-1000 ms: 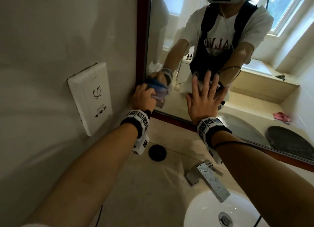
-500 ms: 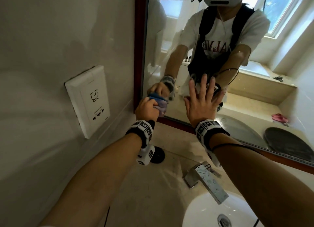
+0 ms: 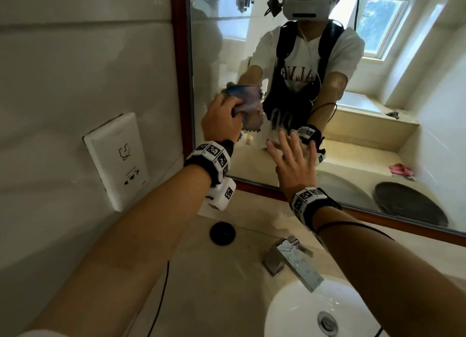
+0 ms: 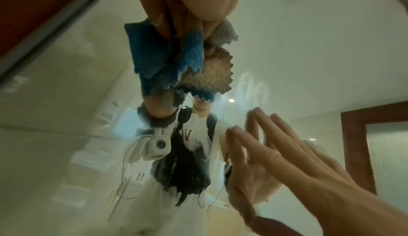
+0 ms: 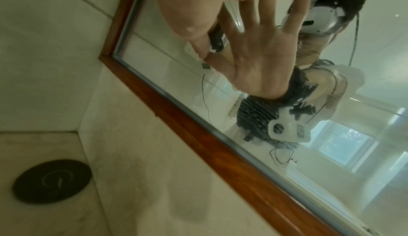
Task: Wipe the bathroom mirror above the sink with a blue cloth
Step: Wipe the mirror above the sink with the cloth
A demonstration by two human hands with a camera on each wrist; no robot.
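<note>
The mirror (image 3: 365, 140) has a red-brown wooden frame (image 3: 180, 84) and hangs above the counter. My left hand (image 3: 222, 119) grips a bunched blue cloth (image 3: 248, 107) and presses it against the glass near the mirror's left edge, above the bottom frame. In the left wrist view the fingers (image 4: 163, 7) curl round the blue cloth (image 4: 154, 51), which has a tan patch on one fold. My right hand (image 3: 293, 160) lies flat on the glass with its fingers spread, to the right of the cloth and lower; my right hand (image 4: 276, 152) (image 5: 198, 0) holds nothing. Faint finger smudges (image 3: 280, 117) show just above it.
Below the mirror are a beige stone counter (image 3: 201, 273), a chrome faucet (image 3: 292, 261) and a white sink (image 3: 290, 311). A black round disc (image 3: 222, 233) lies on the counter by the wall. A white socket panel (image 3: 117, 160) sits on the left wall. A thin cable (image 3: 158, 299) hangs below my left arm.
My left hand has carried the cloth up and slightly right from the mirror's bottom-left corner. The right hand stays flat on the glass, now lower than the cloth.
</note>
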